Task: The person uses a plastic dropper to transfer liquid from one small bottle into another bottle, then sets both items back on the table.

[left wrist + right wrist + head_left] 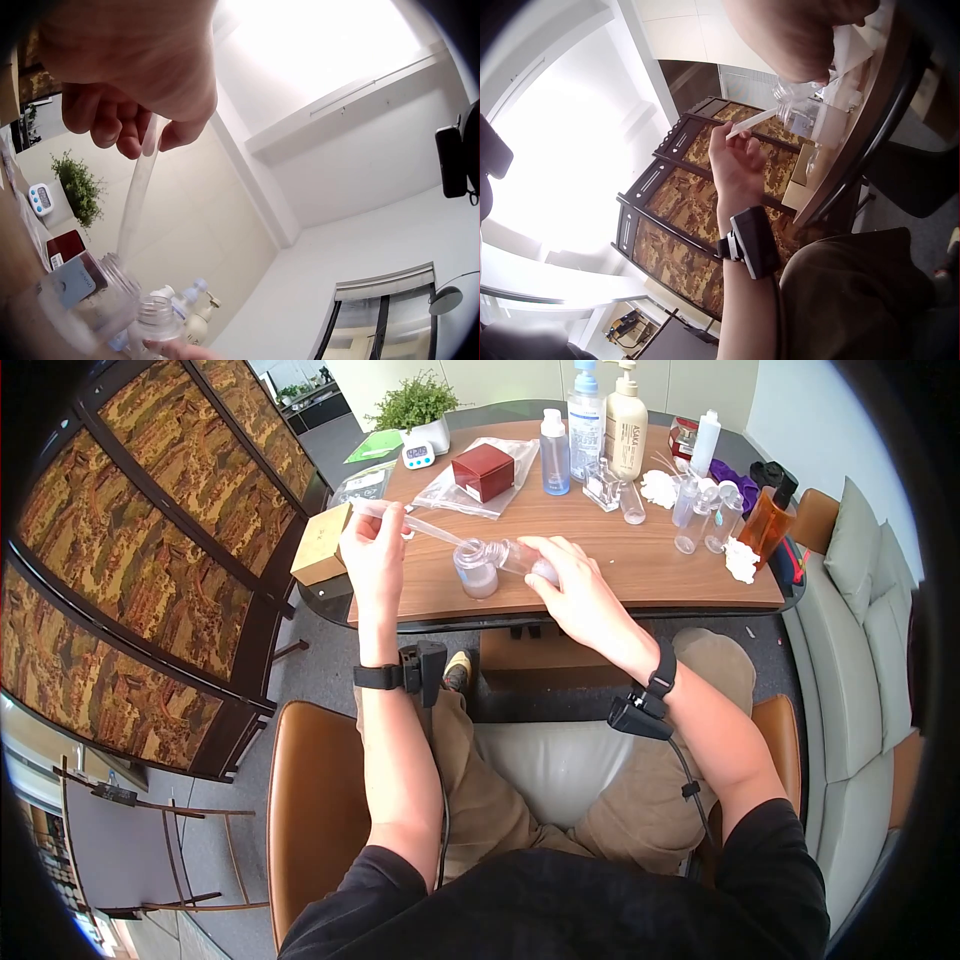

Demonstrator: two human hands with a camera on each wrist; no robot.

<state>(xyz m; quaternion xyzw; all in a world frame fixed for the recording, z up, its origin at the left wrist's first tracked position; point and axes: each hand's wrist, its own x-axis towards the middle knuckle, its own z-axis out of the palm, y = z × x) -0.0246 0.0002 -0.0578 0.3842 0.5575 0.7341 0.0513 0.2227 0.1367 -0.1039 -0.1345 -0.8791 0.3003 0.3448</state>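
My left hand (374,560) pinches the upper end of a clear plastic dropper (432,530). The dropper (137,195) slants down to the open threaded mouth of a clear jar (478,582), which stands near the table's front edge. A pale label shows on the jar (97,296) in the left wrist view, and whitish contents sit low inside. In my right hand (580,588) is a small clear bottle (513,557), tipped on its side with its open neck right at the jar's mouth. My right fingers hide part of this bottle.
A cardboard box (322,547) stands at the left edge. Behind are a dark red box (483,471) on a plastic bag, a timer (418,455), a potted plant (415,410) and pump bottles (625,430). Small clear bottles (690,525) and an amber bottle (768,525) stand right.
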